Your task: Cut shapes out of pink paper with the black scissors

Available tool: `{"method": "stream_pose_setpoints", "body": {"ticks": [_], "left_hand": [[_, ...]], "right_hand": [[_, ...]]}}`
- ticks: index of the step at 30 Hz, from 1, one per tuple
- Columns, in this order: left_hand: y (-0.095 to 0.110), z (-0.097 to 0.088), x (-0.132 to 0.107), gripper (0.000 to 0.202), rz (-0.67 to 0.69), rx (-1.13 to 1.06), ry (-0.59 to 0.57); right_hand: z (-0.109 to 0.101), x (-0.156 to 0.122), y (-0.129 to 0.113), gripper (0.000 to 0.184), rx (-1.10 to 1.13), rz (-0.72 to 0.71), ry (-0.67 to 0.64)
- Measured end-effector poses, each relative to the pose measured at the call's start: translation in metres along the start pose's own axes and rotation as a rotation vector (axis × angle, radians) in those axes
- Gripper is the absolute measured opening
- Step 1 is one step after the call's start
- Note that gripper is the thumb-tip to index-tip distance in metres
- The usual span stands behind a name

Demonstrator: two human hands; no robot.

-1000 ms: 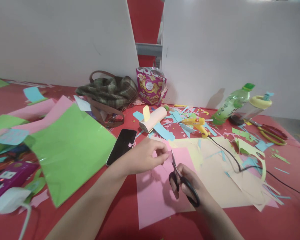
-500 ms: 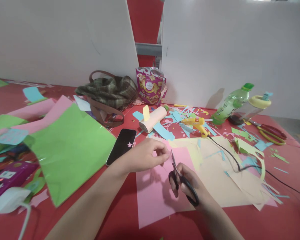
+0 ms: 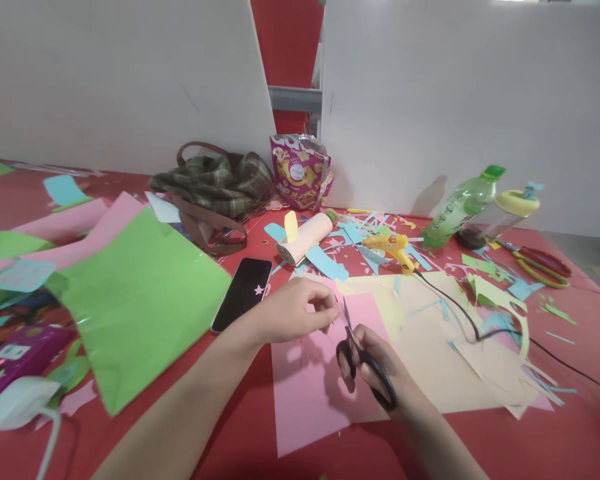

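Note:
My right hand (image 3: 380, 360) grips scissors (image 3: 363, 357) with black handles, fingers through the loops and blades pointing up and away. Just left of the blade tips, my left hand (image 3: 305, 308) is closed in a pinch. Whatever is between its fingertips blends into the pink behind and is too small to make out. Both hands are above a pink paper sheet (image 3: 305, 407), which lies partly over a large cream sheet (image 3: 430, 373). A black phone (image 3: 240, 293) with a small pink star (image 3: 259, 290) on it lies beside my left wrist.
Behind the hands lie a paper-covered tube (image 3: 307, 239) with blue and yellow flaps, and a yellow glue gun (image 3: 387, 248) whose cord runs right. A green bottle (image 3: 460, 210), a clear cup (image 3: 503, 217), red-and-yellow-handled scissors (image 3: 543, 263), a snack bag (image 3: 300, 170) and green paper (image 3: 140, 307) surround them.
The view has shifted very slightly. Both hands and the scissors stay in almost the same place, still close together over the pink sheet.

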State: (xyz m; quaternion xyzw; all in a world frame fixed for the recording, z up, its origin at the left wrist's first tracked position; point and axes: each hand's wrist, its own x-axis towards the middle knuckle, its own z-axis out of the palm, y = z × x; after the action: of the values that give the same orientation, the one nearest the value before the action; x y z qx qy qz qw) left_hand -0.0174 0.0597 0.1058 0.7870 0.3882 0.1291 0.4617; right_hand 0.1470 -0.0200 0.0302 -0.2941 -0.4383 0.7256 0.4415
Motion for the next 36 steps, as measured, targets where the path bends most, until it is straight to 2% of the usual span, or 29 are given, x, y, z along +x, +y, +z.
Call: {"method": "stream_pose_setpoints", "body": {"ticks": [21,36], "left_hand": [[0.0,0.01,0.007,0.02,0.001,-0.269,0.001],[0.002,0.035,0.012,0.021,-0.046,-0.538,0.06]], "right_hand": [[0.002,0.001,0.0,0.03,0.006,-0.027,0.039],[0.01,0.001,-0.01,0.027,0.021,-0.11,0.133]]}}
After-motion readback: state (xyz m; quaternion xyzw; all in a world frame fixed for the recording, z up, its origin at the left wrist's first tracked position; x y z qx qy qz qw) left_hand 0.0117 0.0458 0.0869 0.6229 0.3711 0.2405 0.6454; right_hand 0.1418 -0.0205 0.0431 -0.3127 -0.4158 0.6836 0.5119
